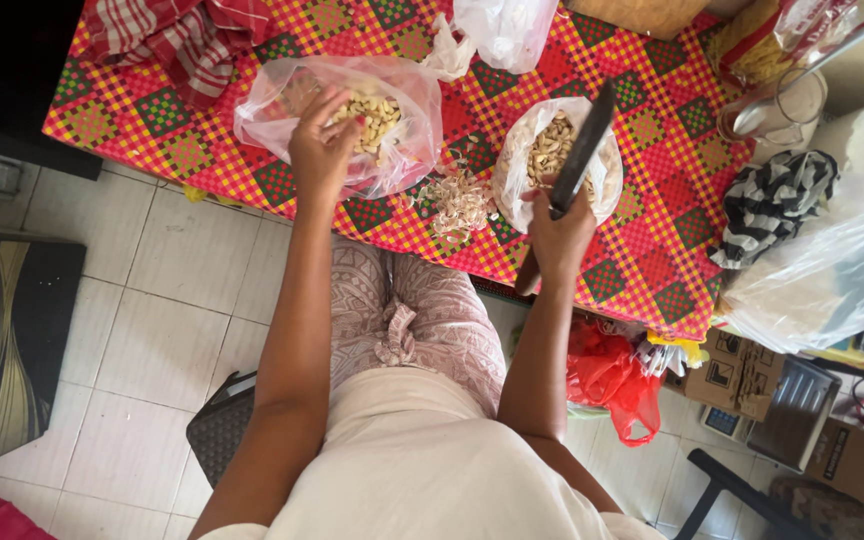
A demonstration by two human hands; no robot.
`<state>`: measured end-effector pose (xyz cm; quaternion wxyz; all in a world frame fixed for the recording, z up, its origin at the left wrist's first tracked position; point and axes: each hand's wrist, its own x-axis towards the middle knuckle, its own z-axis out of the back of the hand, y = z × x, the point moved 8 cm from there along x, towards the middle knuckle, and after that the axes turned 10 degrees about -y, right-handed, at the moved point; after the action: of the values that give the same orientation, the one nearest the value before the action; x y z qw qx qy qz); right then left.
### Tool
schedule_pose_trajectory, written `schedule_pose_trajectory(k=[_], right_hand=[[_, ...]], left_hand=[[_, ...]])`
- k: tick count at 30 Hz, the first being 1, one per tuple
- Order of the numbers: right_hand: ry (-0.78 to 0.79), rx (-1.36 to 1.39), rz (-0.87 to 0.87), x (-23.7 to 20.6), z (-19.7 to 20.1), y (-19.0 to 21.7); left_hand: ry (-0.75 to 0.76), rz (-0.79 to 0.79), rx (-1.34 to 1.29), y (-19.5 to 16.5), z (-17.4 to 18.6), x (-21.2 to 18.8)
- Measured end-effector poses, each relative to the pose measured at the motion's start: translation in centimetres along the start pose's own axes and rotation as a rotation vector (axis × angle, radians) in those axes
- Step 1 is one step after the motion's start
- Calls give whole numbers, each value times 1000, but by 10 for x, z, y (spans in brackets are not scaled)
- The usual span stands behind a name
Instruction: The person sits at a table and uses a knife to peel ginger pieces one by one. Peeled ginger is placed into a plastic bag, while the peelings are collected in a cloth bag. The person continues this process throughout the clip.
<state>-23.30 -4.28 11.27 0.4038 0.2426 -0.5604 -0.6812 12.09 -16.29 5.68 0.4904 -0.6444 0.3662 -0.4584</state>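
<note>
Looks like a home, prob. a kitchen/dining corner. Tabletop [652, 250] w/ bright red-yellow checked cloth, crowded w/ food stuff: clear bags of peeled cloves [377, 115], pile of skins [457, 205], glass [772, 110] w/ a spoon in it, pasta pack [752, 50] at the far edge. Checked towel [187, 35] and striped cloth [772, 200] dumped on top. White tiled floor [142, 330], dark cabinet [2, 340] to one side. Under the tabletop: red plastic bag [612, 380], cardboard boxes [742, 375], more clutter. Person sits in soft patterned house clothes. Domestic mess, no shop or workshop gear.
</note>
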Motion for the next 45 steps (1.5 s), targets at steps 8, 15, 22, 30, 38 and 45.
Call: schedule_pose_trajectory(k=[8,15,22,30,38,45], right_hand=[[-82,-22,-8,17,54,-26],[-139,-221,-17,13,75,-47],[-142,-151,-132,11,92,-61],[-149,-154,4,30,98,-54],[-87,-114,-160,36,104,-62],[-78,-188,30,36,107,-46]], left_hand=[[233,-142,123,-30,-120,-62],[488,-381,293,-45,-246,-110],[655,-538,537,-20,-308,-157],[666,-560,614,-10,-312,-150],[620,-485,398,-42,-302,-145],[550,-217,161,-57,-299,-142]])
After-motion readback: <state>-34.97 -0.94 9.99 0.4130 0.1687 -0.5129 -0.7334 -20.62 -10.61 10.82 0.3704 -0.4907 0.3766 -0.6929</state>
